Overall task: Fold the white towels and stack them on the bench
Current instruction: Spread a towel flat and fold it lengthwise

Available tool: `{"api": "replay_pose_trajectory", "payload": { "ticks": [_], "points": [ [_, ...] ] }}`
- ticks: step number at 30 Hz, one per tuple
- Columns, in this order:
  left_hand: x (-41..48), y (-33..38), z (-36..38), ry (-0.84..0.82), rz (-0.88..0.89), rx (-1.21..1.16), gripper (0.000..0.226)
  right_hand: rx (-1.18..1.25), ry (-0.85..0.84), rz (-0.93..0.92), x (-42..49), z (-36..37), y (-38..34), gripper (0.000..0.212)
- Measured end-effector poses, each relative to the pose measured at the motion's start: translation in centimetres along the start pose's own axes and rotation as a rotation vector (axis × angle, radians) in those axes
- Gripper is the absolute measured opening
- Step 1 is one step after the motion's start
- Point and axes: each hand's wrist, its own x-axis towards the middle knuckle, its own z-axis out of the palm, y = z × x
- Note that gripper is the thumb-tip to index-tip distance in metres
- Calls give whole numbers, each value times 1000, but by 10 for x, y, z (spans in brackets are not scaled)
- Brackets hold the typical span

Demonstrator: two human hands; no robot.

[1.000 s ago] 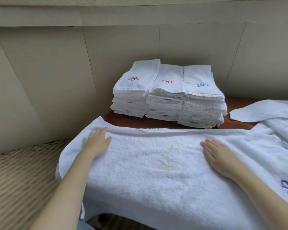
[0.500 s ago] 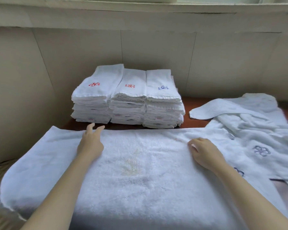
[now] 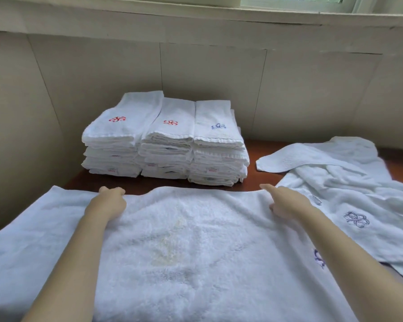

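A large white towel (image 3: 196, 263) with a yellowish stain in its middle lies spread across the near part of the brown bench (image 3: 253, 148). My left hand (image 3: 107, 203) has its fingers curled over the towel's far edge and grips it. My right hand (image 3: 286, 202) holds the same far edge further right, thumb on top of the cloth. Behind the towel stand three side-by-side stacks of folded white towels (image 3: 165, 140) with red and blue embroidered logos on top.
A heap of loose white towels (image 3: 347, 182) with blue logos lies on the bench to the right, partly under the spread towel. Beige wall panels (image 3: 207, 89) close off the back and left. A window sill (image 3: 196, 17) runs above.
Both hands slid forward from lying flat on the towel to its far edge, where the fingers have closed on it. The view has shifted right and up.
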Motion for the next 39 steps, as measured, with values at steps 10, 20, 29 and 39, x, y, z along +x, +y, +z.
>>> {"api": "replay_pose_trajectory", "payload": {
  "ticks": [10,20,29,39],
  "points": [
    [7,-6,-23,-10,-159,68,23,-209,-84,-58,32,-17,2,15],
    [17,15,-18,474,330,-408,18,313,613,117,20,-75,58,11],
    [9,18,-13,502,324,-184,38,163,900,162,-16,-84,63,14],
    [-26,-30,-8,417,-64,36,16,96,688,180,-85,18,59,29]
  ]
}}
